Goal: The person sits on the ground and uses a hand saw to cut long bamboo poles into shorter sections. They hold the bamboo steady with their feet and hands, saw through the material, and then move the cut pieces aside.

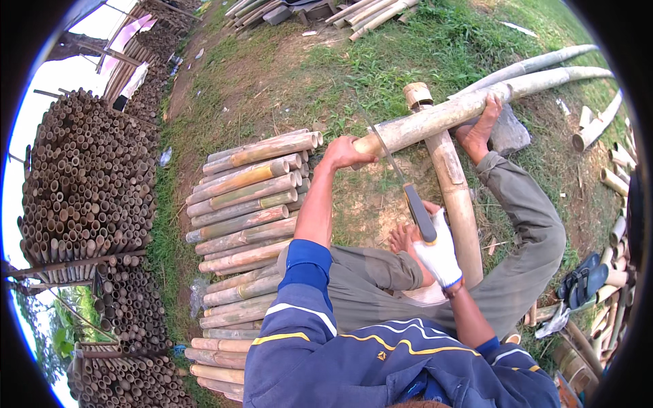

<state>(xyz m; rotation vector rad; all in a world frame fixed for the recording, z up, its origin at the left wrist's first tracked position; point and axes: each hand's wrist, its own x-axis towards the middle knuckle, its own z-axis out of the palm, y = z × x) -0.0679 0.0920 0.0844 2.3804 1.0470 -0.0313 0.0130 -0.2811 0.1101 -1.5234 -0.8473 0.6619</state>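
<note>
My bare left hand (348, 154) is closed around the near end of a long bamboo pole (435, 121). In my right hand (439, 255), which wears a white glove, is the dark handle of a handsaw (420, 214). The saw's thin blade (388, 151) lies across the pole just right of my left hand; how deep it sits in the bamboo I cannot tell. A support log (457, 194) passes under the pole. My bare foot (478, 132) presses against the pole farther along, beside a grey stone (510, 130).
Cut bamboo pieces (248, 180) lie stacked on my left. Beyond them rises a tall pile of bamboo tubes (88, 177). A second long pole (537, 62) runs beside the first. Sandals (586, 280) and bamboo offcuts (615, 177) lie on the right. More bamboo (381, 15) rests at the back.
</note>
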